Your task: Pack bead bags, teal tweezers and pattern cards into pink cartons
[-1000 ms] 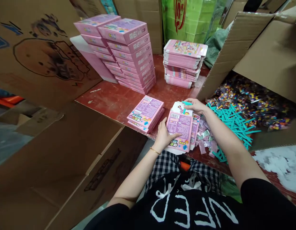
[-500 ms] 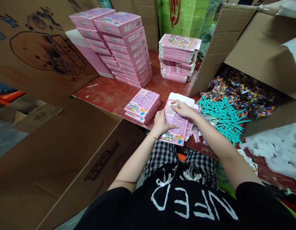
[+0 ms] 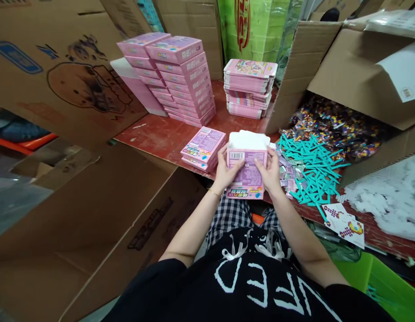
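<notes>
Between my two hands is a pink and purple box with its white flaps open at the far end. My left hand grips its left edge, thumb on the printed face. On the right edge my right hand holds it the same way. Just left of it, two similar boxes lie stacked near the table's front edge. Small packets and a pile of teal sticks lie to the right.
A tall stack of pink boxes stands at the back left, with flat cartons beside it. An open cardboard box spills colourful packets at the right. Printed cards lie at the front right edge.
My right hand has moved from the box's far flap to its right edge. The box is now held more upright and straight, its far end open. The view has shifted slightly.
</notes>
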`<action>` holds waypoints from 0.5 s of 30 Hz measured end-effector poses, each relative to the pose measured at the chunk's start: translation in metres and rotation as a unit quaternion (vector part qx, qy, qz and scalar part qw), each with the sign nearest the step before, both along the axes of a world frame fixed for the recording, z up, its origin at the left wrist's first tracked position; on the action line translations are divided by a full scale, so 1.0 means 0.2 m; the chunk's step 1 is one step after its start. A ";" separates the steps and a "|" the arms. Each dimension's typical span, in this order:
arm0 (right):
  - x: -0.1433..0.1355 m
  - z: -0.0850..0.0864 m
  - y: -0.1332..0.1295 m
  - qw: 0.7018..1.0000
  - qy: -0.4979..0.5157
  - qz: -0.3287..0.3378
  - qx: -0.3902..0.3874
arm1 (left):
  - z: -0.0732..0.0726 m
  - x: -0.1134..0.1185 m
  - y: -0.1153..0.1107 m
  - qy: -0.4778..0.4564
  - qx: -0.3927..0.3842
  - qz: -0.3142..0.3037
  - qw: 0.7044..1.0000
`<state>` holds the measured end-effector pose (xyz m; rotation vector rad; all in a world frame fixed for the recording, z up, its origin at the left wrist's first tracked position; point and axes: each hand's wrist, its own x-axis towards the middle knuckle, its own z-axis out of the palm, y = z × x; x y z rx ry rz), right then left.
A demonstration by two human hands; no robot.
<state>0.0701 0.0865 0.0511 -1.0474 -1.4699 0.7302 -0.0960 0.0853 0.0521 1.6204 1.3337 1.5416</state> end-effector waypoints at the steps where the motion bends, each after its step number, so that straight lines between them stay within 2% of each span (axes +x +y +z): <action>1: 0.01 0.06 -0.08 0.999 0.035 0.001 0.035 | 0.04 0.00 -0.08 -0.026 0.034 -0.014 0.999; 3: 0.07 0.18 -0.25 0.995 0.032 0.014 0.090 | 0.11 0.00 -0.27 -0.056 0.075 -0.036 0.995; 4: 0.12 0.21 -0.32 0.995 0.017 0.035 0.091 | 0.12 0.00 -0.35 -0.068 0.073 -0.048 0.994; 6: 0.21 0.20 -0.44 0.996 -0.017 0.069 0.057 | 0.09 0.04 -0.49 -0.091 0.016 -0.078 0.993; 8: 0.28 0.10 -0.52 0.996 -0.059 0.067 0.015 | 0.00 0.09 -0.56 -0.098 -0.074 -0.104 0.987; 10: 0.29 -0.05 -0.56 0.996 -0.082 0.033 -0.004 | -0.11 0.14 -0.58 -0.108 -0.129 -0.102 0.980; 12: 0.28 -0.17 -0.58 0.998 -0.052 -0.009 -0.020 | -0.20 0.18 -0.57 -0.150 -0.126 -0.065 0.978; 13: 0.27 -0.21 -0.58 0.999 -0.021 -0.025 -0.029 | -0.22 0.19 -0.56 -0.175 -0.117 -0.053 0.976; 15: 0.25 -0.22 -0.59 0.998 0.028 -0.027 -0.050 | -0.22 0.20 -0.55 -0.190 -0.112 -0.062 0.973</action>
